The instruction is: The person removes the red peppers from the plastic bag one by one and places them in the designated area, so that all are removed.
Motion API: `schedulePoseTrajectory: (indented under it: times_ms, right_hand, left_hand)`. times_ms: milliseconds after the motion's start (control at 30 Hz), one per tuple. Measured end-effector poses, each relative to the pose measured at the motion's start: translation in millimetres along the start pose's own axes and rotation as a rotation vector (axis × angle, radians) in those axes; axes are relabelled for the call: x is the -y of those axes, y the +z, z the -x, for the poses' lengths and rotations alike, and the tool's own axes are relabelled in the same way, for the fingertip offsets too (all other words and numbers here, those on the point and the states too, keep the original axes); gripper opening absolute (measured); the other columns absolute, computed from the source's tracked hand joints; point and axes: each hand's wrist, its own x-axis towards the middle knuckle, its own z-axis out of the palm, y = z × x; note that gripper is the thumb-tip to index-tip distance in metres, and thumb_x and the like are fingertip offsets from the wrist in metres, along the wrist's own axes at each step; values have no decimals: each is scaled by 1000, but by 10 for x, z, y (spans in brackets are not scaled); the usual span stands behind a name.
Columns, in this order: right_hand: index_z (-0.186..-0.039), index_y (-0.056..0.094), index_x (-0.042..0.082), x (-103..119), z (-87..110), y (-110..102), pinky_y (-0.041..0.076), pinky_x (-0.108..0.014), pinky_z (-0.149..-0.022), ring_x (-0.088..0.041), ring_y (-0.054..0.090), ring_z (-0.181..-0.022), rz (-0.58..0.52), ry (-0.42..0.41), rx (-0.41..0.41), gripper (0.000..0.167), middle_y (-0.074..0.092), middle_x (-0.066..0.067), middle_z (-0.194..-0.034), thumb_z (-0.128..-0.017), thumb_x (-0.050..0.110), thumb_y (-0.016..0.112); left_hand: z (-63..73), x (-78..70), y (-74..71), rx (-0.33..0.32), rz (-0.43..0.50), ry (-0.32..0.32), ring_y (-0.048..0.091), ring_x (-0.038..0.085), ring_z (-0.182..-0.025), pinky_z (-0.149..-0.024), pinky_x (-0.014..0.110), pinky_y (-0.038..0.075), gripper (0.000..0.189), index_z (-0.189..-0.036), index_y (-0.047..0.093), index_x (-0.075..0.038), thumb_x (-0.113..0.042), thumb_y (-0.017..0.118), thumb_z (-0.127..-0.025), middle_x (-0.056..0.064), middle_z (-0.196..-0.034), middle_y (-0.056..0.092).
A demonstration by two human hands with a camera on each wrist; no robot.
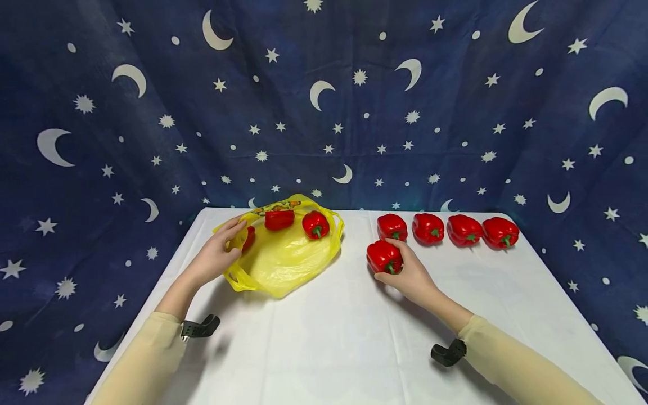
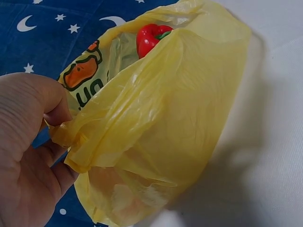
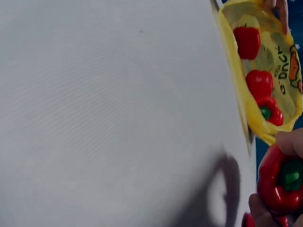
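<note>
A yellow plastic bag [image 1: 283,264] lies spread with its mouth agape on the left of the table. Its left edge is pinched by my left hand [image 1: 217,256]; the left wrist view shows the gathered plastic between thumb and fingers [image 2: 57,113]. Several red bell peppers are inside, among them one [image 1: 315,224] at the right side and one [image 1: 279,219] at the back. My right hand [image 1: 410,275] grips another red bell pepper [image 1: 383,256], its green stem toward me, right of the bag. In the right wrist view that pepper [image 3: 279,182] shows partly, cut by the frame edge.
Several more red bell peppers, such as this one [image 1: 428,229], stand in a row along the back right of the white-covered table [image 1: 329,349]. A dark blue curtain [image 1: 324,112] with moons and stars hangs behind. Each wrist wears a black strap-on camera [image 1: 448,353].
</note>
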Motion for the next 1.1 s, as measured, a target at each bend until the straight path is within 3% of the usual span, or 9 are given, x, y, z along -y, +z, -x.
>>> schedulePoseTrajectory:
  times_ms: [333,1100]
  right_hand:
    - [-156,30,9,-191,133,-146,43,-66,-103,-46,37,-139,-28,13,-62,96,34,-23,-155,-80,23,87]
    - [-153,29,5,-245,181,-75,41,-66,-105,-46,37,-138,21,27,-105,97,36,-25,-149,-78,18,88]
  left_hand:
    - [-1,10,18,1,11,15,22,37,-152,-116,61,28,70,-158,36,-3,2,57,-92,6,-168,21]
    - [-3,-7,32,0,-1,8,22,38,-151,-116,61,28,71,-158,36,-3,2,57,-91,9,-168,22]
